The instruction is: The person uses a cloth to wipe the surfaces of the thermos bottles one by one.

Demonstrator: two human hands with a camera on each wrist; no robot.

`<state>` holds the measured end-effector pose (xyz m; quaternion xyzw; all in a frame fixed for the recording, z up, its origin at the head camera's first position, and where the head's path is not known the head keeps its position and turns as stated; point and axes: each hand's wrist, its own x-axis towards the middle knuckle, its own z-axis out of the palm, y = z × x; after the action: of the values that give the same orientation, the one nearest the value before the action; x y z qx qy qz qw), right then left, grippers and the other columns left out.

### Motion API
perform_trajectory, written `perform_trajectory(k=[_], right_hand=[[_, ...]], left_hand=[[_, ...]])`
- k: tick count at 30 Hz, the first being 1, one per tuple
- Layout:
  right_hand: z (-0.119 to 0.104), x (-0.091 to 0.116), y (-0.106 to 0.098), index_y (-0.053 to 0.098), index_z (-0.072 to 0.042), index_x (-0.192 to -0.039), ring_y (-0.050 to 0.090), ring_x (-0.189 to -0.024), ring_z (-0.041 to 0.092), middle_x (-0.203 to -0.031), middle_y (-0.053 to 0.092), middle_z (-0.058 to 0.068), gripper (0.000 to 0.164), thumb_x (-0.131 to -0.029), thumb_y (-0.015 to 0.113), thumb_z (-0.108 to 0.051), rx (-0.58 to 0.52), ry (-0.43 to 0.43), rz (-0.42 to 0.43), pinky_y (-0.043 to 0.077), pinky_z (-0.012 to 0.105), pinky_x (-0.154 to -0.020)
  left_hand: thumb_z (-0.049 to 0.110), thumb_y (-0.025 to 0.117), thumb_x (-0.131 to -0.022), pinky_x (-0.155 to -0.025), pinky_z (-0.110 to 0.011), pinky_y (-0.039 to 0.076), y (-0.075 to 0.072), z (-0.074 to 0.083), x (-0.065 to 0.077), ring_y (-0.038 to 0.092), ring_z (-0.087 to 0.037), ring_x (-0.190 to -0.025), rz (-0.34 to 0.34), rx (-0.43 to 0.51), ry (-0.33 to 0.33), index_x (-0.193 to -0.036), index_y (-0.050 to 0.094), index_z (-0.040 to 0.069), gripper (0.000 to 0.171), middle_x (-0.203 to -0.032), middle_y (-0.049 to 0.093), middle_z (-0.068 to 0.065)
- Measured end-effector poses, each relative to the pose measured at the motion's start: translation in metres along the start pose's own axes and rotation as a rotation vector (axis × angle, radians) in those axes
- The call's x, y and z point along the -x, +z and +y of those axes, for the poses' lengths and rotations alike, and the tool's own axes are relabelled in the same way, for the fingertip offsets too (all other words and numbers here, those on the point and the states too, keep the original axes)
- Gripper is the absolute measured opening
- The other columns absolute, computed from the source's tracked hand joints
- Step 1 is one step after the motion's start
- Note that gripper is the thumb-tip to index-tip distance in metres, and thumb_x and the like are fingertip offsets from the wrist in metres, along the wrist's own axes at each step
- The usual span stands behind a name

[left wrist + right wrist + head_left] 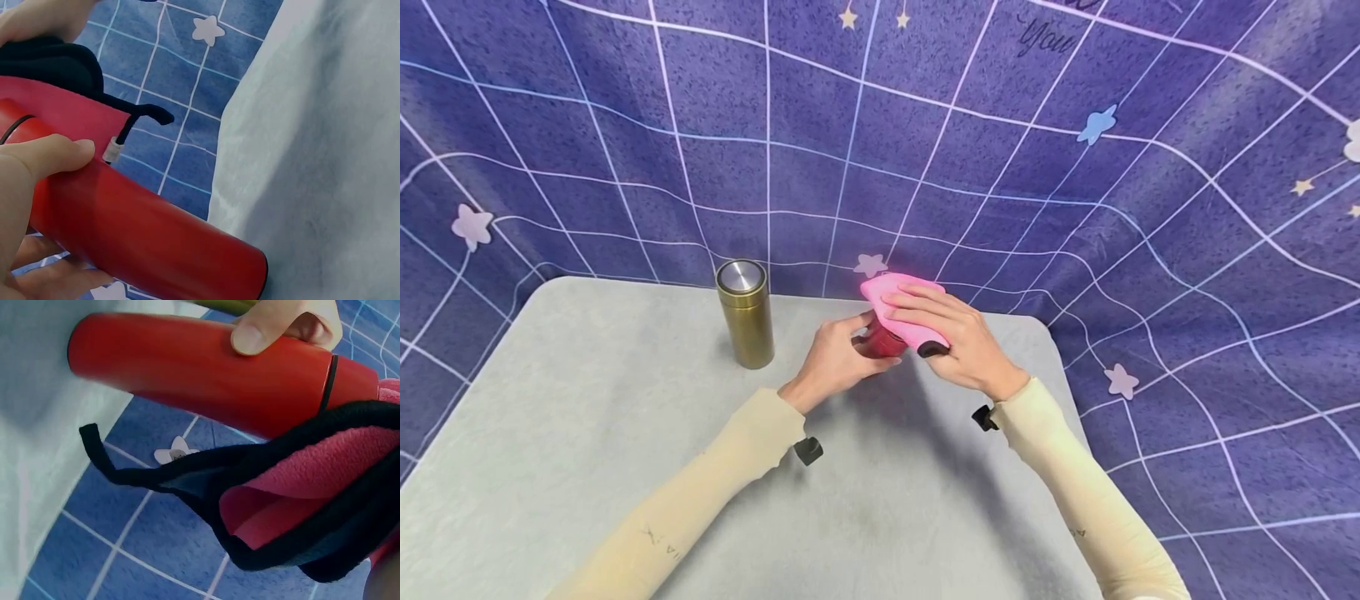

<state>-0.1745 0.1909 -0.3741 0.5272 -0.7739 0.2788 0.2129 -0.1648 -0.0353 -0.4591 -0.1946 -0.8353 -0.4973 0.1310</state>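
A red thermos bottle (181, 362) stands on the table, tilt hard to judge. My left hand (837, 360) grips its upper body from the left, with the thumb (62, 155) across the near side. A pink cloth with black edging (904, 307) covers the top of the bottle, and a black strip of it hangs loose in the right wrist view. Holding the cloth over the bottle's cap end, my right hand (957, 337) has its fingers laid across the top; the thumb is hidden.
To the left, a gold thermos bottle (748, 325) with a silver lid stands upright. The grey-white table (625, 417) ends in rounded rear corners. Behind it and on the right hangs a purple-blue grid-patterned curtain (715, 167) with stars.
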Motion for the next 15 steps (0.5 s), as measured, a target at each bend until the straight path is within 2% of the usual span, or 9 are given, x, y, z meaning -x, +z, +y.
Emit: perform_trajectory(k=[7, 11, 15], right_hand=[[0.0037, 0.0046, 0.0019, 0.075, -0.011, -0.137, 0.055, -0.145, 0.035, -0.146, 0.067, 0.008, 0.046, -0.097, 0.053, -0.002, -0.129, 0.079, 0.015, 0.039, 0.048, -0.125], [0.0053, 0.0076, 0.0041, 0.074, -0.007, -0.137, 0.055, -0.144, 0.034, -0.145, 0.068, 0.01, 0.054, -0.089, 0.054, 0.006, -0.223, 0.13, 0.044, 0.038, 0.049, -0.125], [0.0051, 0.0103, 0.0069, 0.073, -0.003, -0.136, 0.056, -0.143, 0.035, -0.144, 0.068, 0.014, 0.058, -0.085, 0.054, 0.017, -0.363, 0.204, 0.113, 0.038, 0.049, -0.125]], left_hand=[[0.033, 0.101, -0.073, -0.072, -0.033, 0.057, -0.001, -0.0026, 0.001, 0.069, -0.014, -0.081, -0.005, 0.024, 0.02, -0.123, 0.079, 0.014, 0.057, -0.103, 0.082, -0.002], [0.031, 0.101, -0.073, -0.075, -0.033, 0.059, -0.0013, -0.0017, 0.0013, 0.072, -0.015, -0.085, -0.009, 0.046, 0.014, -0.123, 0.079, 0.014, 0.057, -0.105, 0.082, -0.002], [0.027, 0.101, -0.072, -0.082, -0.036, 0.064, -0.002, -0.0001, 0.0007, 0.077, -0.018, -0.092, -0.014, 0.079, 0.004, -0.122, 0.079, 0.013, 0.057, -0.111, 0.081, -0.005]])
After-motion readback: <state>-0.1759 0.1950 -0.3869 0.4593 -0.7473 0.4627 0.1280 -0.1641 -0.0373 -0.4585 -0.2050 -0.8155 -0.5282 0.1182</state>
